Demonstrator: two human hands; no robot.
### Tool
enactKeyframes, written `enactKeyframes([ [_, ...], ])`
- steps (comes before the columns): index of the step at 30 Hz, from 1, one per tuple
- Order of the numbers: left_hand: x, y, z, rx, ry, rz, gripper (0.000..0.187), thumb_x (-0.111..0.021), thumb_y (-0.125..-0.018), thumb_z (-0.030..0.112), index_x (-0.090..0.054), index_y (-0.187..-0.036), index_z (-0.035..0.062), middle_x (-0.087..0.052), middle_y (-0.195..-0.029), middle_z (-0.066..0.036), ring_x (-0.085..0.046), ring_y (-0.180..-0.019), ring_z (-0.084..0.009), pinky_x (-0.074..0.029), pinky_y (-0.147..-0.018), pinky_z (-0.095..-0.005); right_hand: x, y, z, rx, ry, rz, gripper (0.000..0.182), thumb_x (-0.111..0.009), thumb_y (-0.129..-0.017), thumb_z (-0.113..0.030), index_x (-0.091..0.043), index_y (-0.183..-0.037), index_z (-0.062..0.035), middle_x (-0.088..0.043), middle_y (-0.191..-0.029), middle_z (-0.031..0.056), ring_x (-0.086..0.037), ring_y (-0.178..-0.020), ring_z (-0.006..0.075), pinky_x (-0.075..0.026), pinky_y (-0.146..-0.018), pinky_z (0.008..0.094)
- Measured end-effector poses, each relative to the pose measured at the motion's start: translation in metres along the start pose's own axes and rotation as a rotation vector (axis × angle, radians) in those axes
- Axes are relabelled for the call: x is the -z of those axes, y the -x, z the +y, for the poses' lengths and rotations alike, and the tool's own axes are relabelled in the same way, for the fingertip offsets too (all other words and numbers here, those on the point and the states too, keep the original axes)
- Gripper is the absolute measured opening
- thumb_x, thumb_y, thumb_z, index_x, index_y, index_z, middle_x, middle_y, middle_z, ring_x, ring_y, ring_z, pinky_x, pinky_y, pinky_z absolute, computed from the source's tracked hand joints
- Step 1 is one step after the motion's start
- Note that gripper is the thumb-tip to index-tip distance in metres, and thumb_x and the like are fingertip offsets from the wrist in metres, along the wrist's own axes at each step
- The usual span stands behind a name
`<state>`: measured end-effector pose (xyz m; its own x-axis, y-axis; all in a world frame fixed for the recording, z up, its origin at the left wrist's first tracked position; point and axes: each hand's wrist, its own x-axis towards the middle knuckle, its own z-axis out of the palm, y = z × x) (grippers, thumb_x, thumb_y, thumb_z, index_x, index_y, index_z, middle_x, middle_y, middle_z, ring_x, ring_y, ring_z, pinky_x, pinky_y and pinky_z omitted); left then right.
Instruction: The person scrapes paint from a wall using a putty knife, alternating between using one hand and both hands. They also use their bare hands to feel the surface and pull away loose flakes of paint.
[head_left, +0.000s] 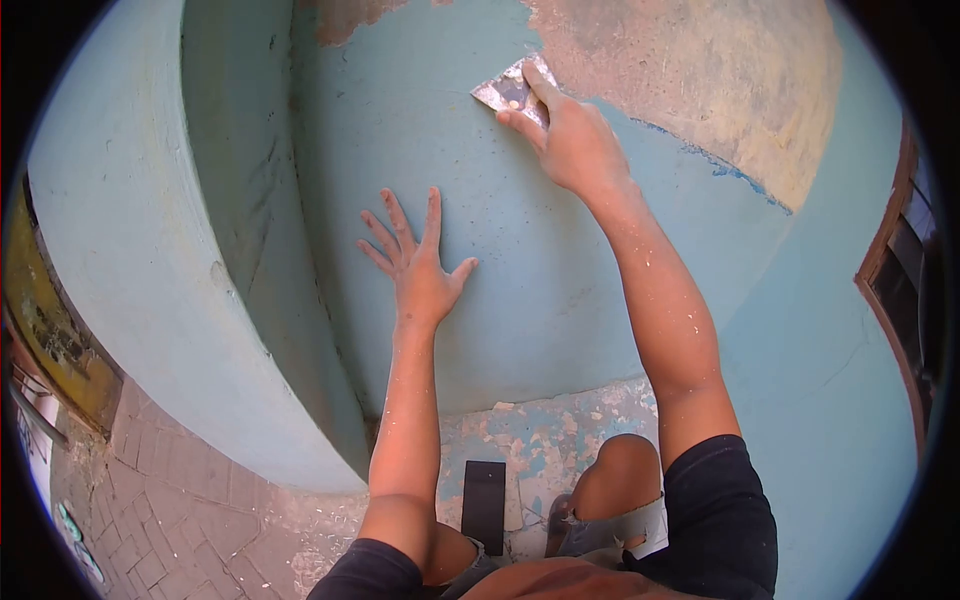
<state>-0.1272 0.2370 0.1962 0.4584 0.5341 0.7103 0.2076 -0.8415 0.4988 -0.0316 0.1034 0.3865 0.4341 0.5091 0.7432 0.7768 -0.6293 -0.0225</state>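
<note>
My right hand (580, 145) grips a putty knife (512, 90), a scraper with a wide blade smeared with pale paint or plaster. Its blade lies against the wall close to the border where blue-green paint gives way to a bare patch (690, 80). Lower and to the left, my left hand (415, 262) is spread flat on the painted wall (520, 270), fingers apart and holding nothing. Pale flakes speckle both forearms. A ragged paint edge with darker blue chips runs along the underside of the bare patch.
A curved wall (130, 190) projects on the left, forming a corner. Paint flakes cover the ledge or floor (560, 425) below, where a dark rectangular object (484, 505) stands near my legs. Brick paving (170, 510) lies lower left. A brown-framed window (895, 270) is at right.
</note>
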Motion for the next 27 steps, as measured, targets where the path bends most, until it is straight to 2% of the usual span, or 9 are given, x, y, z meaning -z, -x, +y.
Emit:
enactKeyframes([
  [3,-0.003,0.0,0.0,0.002,-0.035,0.017,0.121,-0.095,-0.068,0.031,-0.025,-0.167,0.0339,0.013,-0.174,-0.016,0.013,-0.157,-0.0518,0.003,-0.122,-0.0716,0.007,0.002,-0.001,0.011,0.009,0.038,0.07,-0.056,-0.101,-0.059,-0.042,-0.16,-0.0218,-0.074,-0.107,0.0228,-0.072,-0.1,0.0409,-0.057,-0.087,0.0532],
  [6,0.002,0.001,0.002,0.019,-0.027,0.001,0.122,-0.095,-0.068,0.031,-0.024,-0.167,0.0335,0.014,-0.174,-0.017,0.014,-0.156,-0.0519,0.002,-0.122,-0.0714,0.01,0.01,0.003,-0.012,0.018,-0.101,0.07,-0.057,-0.101,-0.059,-0.042,-0.16,-0.0228,-0.074,-0.108,0.0227,-0.072,-0.103,0.0411,-0.057,-0.088,0.0532],
  [8,0.0,0.001,0.004,0.029,-0.023,-0.007,0.123,-0.095,-0.067,0.031,-0.024,-0.167,0.0334,0.014,-0.174,-0.018,0.014,-0.156,-0.0522,0.002,-0.122,-0.0711,0.001,-0.004,0.003,0.051,0.027,0.049,0.07,-0.058,-0.101,-0.059,-0.043,-0.159,-0.0242,-0.074,-0.109,0.0222,-0.071,-0.105,0.0405,-0.057,-0.089,0.053],
  [12,0.0,-0.001,0.003,0.02,-0.045,-0.01,0.123,-0.096,-0.066,0.031,-0.025,-0.167,0.0333,0.013,-0.174,-0.018,0.014,-0.156,-0.0517,0.002,-0.123,-0.0704,0.011,-0.025,-0.003,0.045,-0.06,0.144,0.069,-0.057,-0.101,-0.06,-0.044,-0.159,-0.0243,-0.074,-0.11,0.0223,-0.071,-0.107,0.0401,-0.057,-0.089,0.053],
  [14,0.001,0.001,0.002,0.021,-0.019,-0.01,0.122,-0.095,-0.067,0.03,-0.025,-0.167,0.0337,0.012,-0.175,-0.016,0.014,-0.157,-0.0503,0.002,-0.123,-0.0699,0.02,-0.006,-0.002,-0.017,0.006,-0.02,0.072,-0.059,-0.099,-0.061,-0.048,-0.157,-0.0204,-0.072,-0.118,0.0248,-0.069,-0.109,0.0423,-0.054,-0.094,0.0497],
  [17,0.002,0.0,-0.003,0.011,-0.044,-0.03,0.122,-0.095,-0.067,0.031,-0.025,-0.167,0.0329,0.012,-0.175,-0.016,0.015,-0.157,-0.0502,0.003,-0.124,-0.0697,0.024,-0.002,0.0,-0.071,0.015,-0.121,0.072,-0.059,-0.099,-0.061,-0.048,-0.157,-0.0183,-0.072,-0.117,0.0259,-0.069,-0.109,0.0428,-0.054,-0.095,0.0493],
  [18,0.0,-0.003,-0.005,0.01,-0.043,-0.023,0.122,-0.095,-0.067,0.031,-0.025,-0.167,0.0329,0.012,-0.175,-0.016,0.015,-0.157,-0.0502,0.003,-0.124,-0.0697,0.02,-0.007,0.002,-0.067,0.015,-0.116,0.072,-0.059,-0.099,-0.061,-0.048,-0.157,-0.0183,-0.072,-0.117,0.0259,-0.069,-0.109,0.0428,-0.054,-0.095,0.0493],
  [20,-0.005,-0.001,-0.007,0.008,-0.075,-0.021,0.122,-0.095,-0.067,0.032,-0.024,-0.167,0.0328,0.013,-0.174,-0.018,0.016,-0.156,-0.0513,0.004,-0.123,-0.0705,0.009,-0.012,0.008,0.04,-0.002,0.076,0.072,-0.057,-0.1,-0.06,-0.044,-0.159,-0.0215,-0.073,-0.113,0.0241,-0.07,-0.108,0.0409,-0.055,-0.092,0.0537],
  [27,-0.008,-0.001,-0.003,0.02,-0.038,-0.018,0.123,-0.095,-0.067,0.034,-0.023,-0.167,0.0326,0.015,-0.174,-0.018,0.017,-0.156,-0.0516,0.006,-0.122,-0.0716,0.013,-0.009,0.004,-0.025,0.039,-0.022,0.073,-0.058,-0.1,-0.061,-0.044,-0.159,-0.0205,-0.073,-0.115,0.0239,-0.07,-0.109,0.0408,-0.055,-0.093,0.0534],
])
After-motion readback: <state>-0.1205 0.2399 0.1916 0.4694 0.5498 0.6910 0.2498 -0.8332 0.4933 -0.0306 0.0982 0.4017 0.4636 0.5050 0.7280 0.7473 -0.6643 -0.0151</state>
